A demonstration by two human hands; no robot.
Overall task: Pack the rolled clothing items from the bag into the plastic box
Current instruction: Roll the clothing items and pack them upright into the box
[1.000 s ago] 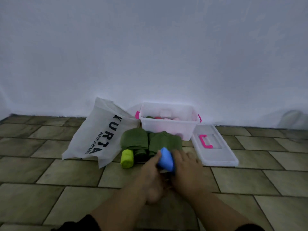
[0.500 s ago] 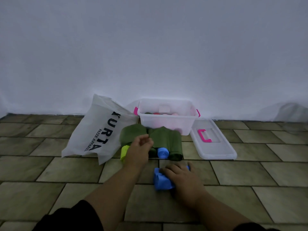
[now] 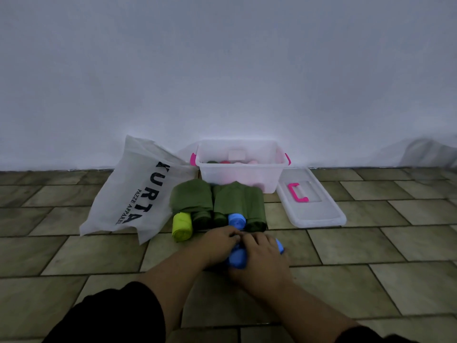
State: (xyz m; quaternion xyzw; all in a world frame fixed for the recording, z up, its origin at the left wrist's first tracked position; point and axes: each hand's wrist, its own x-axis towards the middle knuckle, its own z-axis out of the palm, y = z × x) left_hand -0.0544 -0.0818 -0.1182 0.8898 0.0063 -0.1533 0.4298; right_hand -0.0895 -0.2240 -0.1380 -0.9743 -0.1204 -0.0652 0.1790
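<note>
Both hands rest on a blue clothing roll [image 3: 238, 259] lying on the floor tiles; my left hand [image 3: 218, 242] grips its left side and my right hand [image 3: 262, 254] covers its top and right. Just beyond them lie dark green rolls [image 3: 237, 203], a second blue roll [image 3: 236, 219] and a lime-green roll [image 3: 181, 226]. The clear plastic box [image 3: 241, 175] with pink handles stands against the wall and holds pink, red and green rolls. The white bag [image 3: 138, 191] printed KURTA lies to the left.
The box's clear lid [image 3: 319, 214] with a pink handle lies flat on the floor right of the box. A white wall runs behind everything. Something pale and blurred sits at the far right by the wall [image 3: 430, 154].
My left hand left the green rolls and came back to the blue roll on the floor, joining my right hand, which stayed on that roll. A second blue roll is now uncovered among the green ones.
</note>
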